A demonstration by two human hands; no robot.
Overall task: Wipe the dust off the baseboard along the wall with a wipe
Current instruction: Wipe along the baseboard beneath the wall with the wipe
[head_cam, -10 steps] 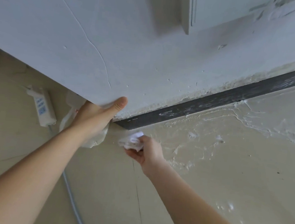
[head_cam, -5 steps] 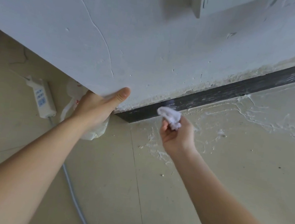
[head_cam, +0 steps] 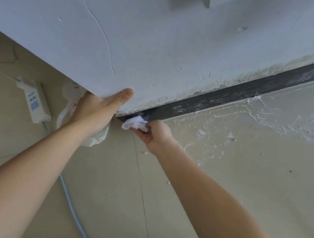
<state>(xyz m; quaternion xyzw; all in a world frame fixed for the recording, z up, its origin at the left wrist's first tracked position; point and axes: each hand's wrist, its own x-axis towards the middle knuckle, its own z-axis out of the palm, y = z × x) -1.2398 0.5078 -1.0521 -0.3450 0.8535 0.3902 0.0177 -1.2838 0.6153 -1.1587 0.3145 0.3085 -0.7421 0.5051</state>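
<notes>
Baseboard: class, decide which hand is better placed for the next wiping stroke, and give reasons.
Right. The right hand holds the wipe at the near end of the baseboard; the left hand grips the wall corner.

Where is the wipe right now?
Head view, mid-frame: the wipe is held by the right hand at the left end of the baseboard, just right of the left hand.

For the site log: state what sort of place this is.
Probably an indoor room under renovation or freshly plastered: a cracked white wall, a dark baseboard smeared with white residue, plaster splashes dried on the floor, and a power strip lying on it.
</notes>
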